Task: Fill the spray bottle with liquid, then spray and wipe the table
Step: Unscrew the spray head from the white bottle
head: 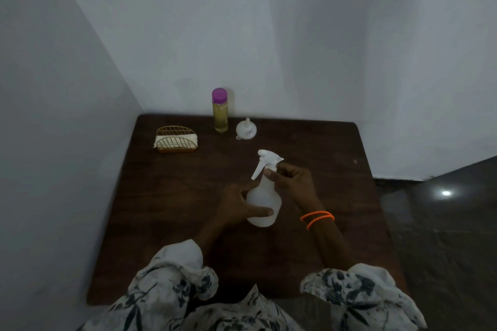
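White plastic, the sprayer [265, 191] stands mid-table [166, 196]. The left hand [239, 204] wraps its body to steady it; the right hand [291, 179] pinches the collar, likely to unscrew the head before filling. Bottle [220, 110] and funnel [246, 129] wait behind.

The small label on the white funnel [246, 128] is too tiny to read. The right hand [291, 179] covers the spray bottle's [263, 200] neck. The patterned sleeves [360, 295] hide the surface's [172, 196] near edge.

pale walls [269, 35], dark floor [443, 236]
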The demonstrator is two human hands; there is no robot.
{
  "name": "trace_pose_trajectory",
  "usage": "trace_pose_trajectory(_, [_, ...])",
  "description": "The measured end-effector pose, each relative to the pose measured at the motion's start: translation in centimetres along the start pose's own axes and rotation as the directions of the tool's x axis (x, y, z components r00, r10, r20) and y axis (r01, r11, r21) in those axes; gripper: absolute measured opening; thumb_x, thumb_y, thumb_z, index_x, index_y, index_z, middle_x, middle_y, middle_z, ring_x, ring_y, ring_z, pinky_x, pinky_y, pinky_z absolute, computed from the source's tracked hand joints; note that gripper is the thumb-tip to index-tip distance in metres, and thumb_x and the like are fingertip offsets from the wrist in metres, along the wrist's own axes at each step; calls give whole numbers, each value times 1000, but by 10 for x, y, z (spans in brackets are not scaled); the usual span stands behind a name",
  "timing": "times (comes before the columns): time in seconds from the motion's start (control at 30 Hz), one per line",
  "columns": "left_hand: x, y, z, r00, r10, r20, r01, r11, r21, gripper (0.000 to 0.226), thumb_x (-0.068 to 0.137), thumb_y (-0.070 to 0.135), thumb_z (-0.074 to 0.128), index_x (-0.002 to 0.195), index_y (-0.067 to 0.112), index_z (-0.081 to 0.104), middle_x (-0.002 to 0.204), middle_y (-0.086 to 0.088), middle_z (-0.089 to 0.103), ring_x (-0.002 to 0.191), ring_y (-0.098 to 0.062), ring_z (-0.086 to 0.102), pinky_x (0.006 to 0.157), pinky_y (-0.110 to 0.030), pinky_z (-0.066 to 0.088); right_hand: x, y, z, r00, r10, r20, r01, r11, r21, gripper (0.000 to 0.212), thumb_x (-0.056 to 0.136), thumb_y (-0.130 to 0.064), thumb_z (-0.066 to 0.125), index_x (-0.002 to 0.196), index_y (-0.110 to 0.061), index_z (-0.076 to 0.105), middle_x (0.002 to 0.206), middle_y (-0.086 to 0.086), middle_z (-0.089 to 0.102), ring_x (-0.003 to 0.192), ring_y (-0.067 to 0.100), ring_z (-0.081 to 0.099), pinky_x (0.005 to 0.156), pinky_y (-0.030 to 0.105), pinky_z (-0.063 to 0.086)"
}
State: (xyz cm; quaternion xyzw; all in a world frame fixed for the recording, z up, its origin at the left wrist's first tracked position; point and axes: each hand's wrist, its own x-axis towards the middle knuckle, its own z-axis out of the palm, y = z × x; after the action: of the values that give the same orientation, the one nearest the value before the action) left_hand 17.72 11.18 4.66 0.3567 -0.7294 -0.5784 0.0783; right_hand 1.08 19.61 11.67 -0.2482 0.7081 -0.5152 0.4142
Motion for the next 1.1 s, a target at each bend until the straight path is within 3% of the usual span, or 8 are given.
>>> trace_pose_trajectory(0.13, [-4,3,-4,1000,28,-2,-28,999,-43,82,57,55,96,129,29,70,120,13,75,110,-2,71,94,-38,62,-3,-6,0,999,-15,31,14,1000,22,29,88,-19,78,80,4,64,76,9,68,73,16,68,65,29,56])
trace_pose_trajectory(0.27, [-8,4,-8,998,49,25,-47,995,-85,65,63,49,97,121,30,74,117,11,77,108,-7,74,92,-43,62,-3,-10,1,995,-29,96,29,1000,5,32,92,-20,73,97,10,65,94,33,64,83,28,64,73,40,53])
trace_pose_trajectory(0.43, [-12,3,-12,997,70,45,-66,994,-89,63,68,47,94,125,37,69,120,14,75,110,-5,72,93,-42,62,-3,-17,-2,974,45,223,-47,999,5,16,99,-24,63,97,-10,71,89,9,65,79,18,61,70,29,51])
trace_pose_trajectory(0.6, [-12,-3,-17,998,57,23,-56,997,-51,74,65,51,93,131,36,66,122,16,74,111,-2,70,96,-40,61,-2,-15,18,1000,-3,15,5,994,-107,28,88,-32,78,94,-9,64,83,1,63,74,9,62,62,23,53])
trace_pose_trajectory(0.7, [-13,-4,-19,997,46,54,-46,999,-10,72,65,50,93,130,38,66,122,18,73,112,2,69,97,-39,60,-5,-16,28,990,-75,-118,61,991,-123,40,78,-27,88,107,-15,63,85,-5,63,69,-5,62,59,16,54])
trace_pose_trajectory(0.83, [-17,-7,-21,998,4,67,-4,1000,5,64,64,49,94,122,45,66,118,24,73,109,5,68,96,-37,61,-5,-19,23,994,-60,-94,50,993,-107,53,79,-16,85,125,-11,61,103,4,71,95,12,70,77,26,59])
trace_pose_trajectory(0.97, [-19,-11,-21,999,-22,36,22,1000,11,85,60,54,94,135,32,63,123,15,71,112,1,68,96,-36,61,-6,-21,24,996,-59,-61,51,991,-124,44,92,-5,67,135,-10,59,127,8,65,117,21,64,87,28,57])
trace_pose_trajectory(1.1, [-18,-4,-20,997,-35,66,30,996,79,96,57,63,91,141,32,57,122,20,67,115,-1,65,96,-31,59,-11,-26,38,965,-26,-263,-3,994,-109,52,90,-36,72,136,-18,55,128,6,59,116,23,61,90,37,55])
